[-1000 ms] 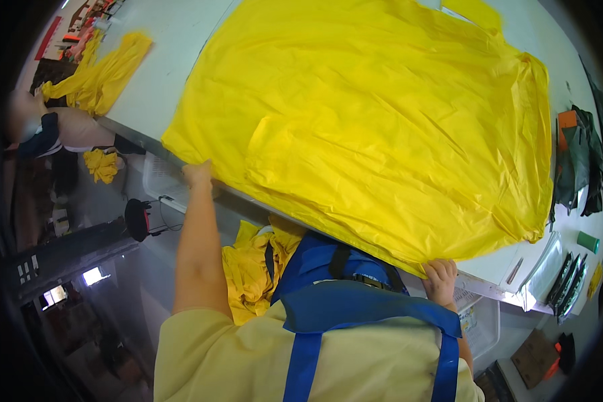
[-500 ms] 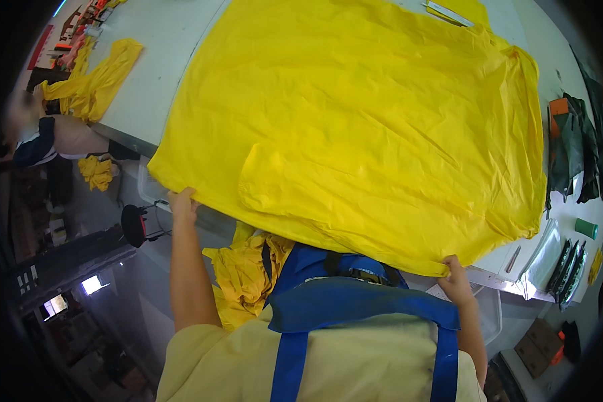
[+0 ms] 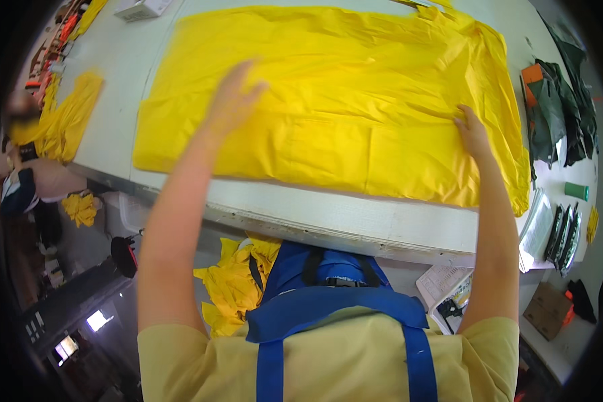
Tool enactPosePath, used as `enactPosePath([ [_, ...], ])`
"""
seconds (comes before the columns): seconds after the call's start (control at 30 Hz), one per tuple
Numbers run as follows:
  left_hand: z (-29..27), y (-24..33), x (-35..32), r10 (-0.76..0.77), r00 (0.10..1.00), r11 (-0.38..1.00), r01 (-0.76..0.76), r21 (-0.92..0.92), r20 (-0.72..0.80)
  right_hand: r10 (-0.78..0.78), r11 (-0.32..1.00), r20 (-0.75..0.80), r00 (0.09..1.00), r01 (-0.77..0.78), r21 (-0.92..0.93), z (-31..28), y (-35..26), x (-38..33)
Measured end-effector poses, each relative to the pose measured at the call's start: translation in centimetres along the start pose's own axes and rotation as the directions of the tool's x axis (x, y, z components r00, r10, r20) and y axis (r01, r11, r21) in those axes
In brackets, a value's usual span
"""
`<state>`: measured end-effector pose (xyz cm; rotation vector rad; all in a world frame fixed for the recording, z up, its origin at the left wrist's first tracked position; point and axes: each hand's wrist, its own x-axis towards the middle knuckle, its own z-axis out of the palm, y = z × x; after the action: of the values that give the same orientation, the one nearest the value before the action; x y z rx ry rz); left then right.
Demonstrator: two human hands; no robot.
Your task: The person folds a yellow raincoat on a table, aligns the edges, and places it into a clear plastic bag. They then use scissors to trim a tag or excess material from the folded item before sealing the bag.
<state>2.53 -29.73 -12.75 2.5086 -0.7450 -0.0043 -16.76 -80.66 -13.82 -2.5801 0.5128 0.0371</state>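
Note:
A large, slightly shiny yellow garment (image 3: 328,154) is spread over the white table, its near part doubled back on itself with creases running across it. My left hand (image 3: 234,100), blurred by motion, is over its left half with fingers apart and nothing in them. Toward the right side of the cloth, my right hand (image 3: 474,134) is open, fingers stretched forward against the fabric. A straight fold lies nearly parallel to the table's near edge. Part of the layer underneath is hidden.
The white table (image 3: 355,218) has its front edge near me. Crumpled yellow cloth (image 3: 238,285) is below it, by my blue apron. At right are dark green garments (image 3: 556,110), a green roll (image 3: 576,191) and plastic packets (image 3: 561,234). A co-worker (image 3: 50,175) is at far left beside yellow fabric.
The garment's near edge has been carried away from me and laid over, baring the table's front strip. Both hands have let go of that edge and moved farther forward onto the cloth.

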Motion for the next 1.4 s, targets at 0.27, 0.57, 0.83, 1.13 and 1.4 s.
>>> enactPosePath([
  [0.27, 9.0, 11.0, -2.3, -0.034, 0.922, 0.894, -0.145, 0.424, 0.387, -0.045, 0.941, -0.502, 0.864, -0.132, -0.311, 0.2, 4.7, -12.2],
  [0.57, 10.3, 9.1, -3.2, 0.051, 0.927, 0.876, -0.22, 0.429, 0.372, 0.492, 0.751, -0.284, 0.823, -0.566, -0.341, -6.1, 18.4, -17.0],
  [0.83, 8.2, 9.0, -5.8, 0.084, 0.957, 0.979, -0.131, 0.154, 0.279, 0.27, 0.926, -0.36, 0.893, -0.344, -0.157, -11.3, 16.5, -11.3],
  [1.13, 12.2, 19.2, 1.0, 0.157, 0.829, 0.972, -0.225, 0.064, 0.537, 0.174, 0.983, -0.512, 0.841, -0.175, 0.046, -9.8, 4.8, 14.8],
  [1.4, 14.5, 24.4, 22.9, -0.143, 0.987, 0.972, 0.127, -0.198, -0.067, -0.287, 0.937, -0.266, 0.92, 0.328, 0.123, -0.1, -1.3, 7.6],
])
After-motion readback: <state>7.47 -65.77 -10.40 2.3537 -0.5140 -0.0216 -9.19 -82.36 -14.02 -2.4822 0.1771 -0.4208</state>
